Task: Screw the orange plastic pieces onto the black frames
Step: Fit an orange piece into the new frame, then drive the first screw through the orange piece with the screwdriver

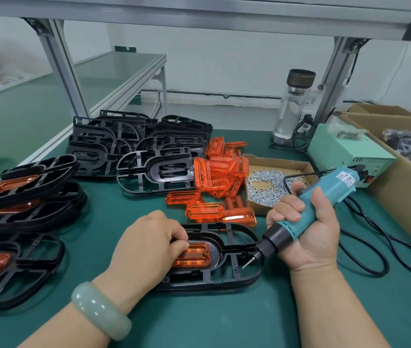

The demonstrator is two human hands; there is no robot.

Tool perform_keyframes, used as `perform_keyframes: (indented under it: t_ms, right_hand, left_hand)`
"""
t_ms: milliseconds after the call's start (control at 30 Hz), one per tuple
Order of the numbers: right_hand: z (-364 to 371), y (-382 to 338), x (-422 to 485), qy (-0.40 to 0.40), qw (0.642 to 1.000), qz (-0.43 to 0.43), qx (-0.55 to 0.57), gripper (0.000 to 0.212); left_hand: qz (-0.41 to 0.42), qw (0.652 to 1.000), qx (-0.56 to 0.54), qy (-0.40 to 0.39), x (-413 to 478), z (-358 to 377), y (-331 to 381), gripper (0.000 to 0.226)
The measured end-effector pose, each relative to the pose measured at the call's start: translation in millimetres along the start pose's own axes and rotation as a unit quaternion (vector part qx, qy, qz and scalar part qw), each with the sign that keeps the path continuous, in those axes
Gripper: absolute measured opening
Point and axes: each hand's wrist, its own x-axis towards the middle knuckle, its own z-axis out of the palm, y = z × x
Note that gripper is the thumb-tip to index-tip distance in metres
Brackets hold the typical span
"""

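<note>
Green bench mat, near edge — a black frame lies flat with an orange piece seated in it, the left hand holding it down with curled fingers; the right hand grips a teal electric screwdriver, bit angled over the frame — loose orange pieces and a screw box behind

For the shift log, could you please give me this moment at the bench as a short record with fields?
left hand: curled fingers hold the orange piece seated in the black frame
right hand: grips the electric screwdriver, bit angled towards that frame
screws: heaped in the cardboard tray
loose orange pieces: piled behind the frame
finished frames: stacked at the left
</note>
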Motion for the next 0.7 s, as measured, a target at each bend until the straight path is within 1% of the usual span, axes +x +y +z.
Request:
perform_keyframes:
  t_ms: [100,233,300,467,633,667,700]
  right_hand:
    - [0.3,-0.4,-0.2,0.0,1.0,-0.001,0.002,0.018]
    - [0.6,-1.1,-1.3,-0.007,1.0,0.001,0.01,0.019]
    - [0.6,-1.0,-1.5,-0.009,1.0,0.001,0.014,0.019]
    - [2.0,-2.2,-2.7,-0.01,1.0,-0.004,0.012,0.019]
    - [-0.2,-3.7,-2.2,-0.011,1.0,0.0,0.018,0.017]
    - [0.0,-3.6,-2.1,-0.018,1.0,0.004,0.022,0.023]
    - [0.1,-3.7,-1.7,-0.027,0.999,0.008,0.031,0.037]
  left_hand:
    - [0.023,1.0,-0.011,0.003,-3.8,-3.6,-3.3,0.005]
    - [0.036,0.998,0.015,-0.049,-6.7,-5.5,-7.6,0.012]
    - [0.045,0.997,0.007,-0.064,-5.7,-3.9,-7.1,0.014]
    - [0.075,0.995,-0.004,-0.063,-1.9,4.3,0.9,0.016]
    - [0.07,0.994,-0.01,-0.081,-0.4,6.0,-0.2,0.014]
    - [0.068,0.994,-0.015,-0.082,-0.2,4.5,0.2,0.013]
    - [0.067,0.994,-0.019,-0.08,0.8,2.8,1.3,0.011]
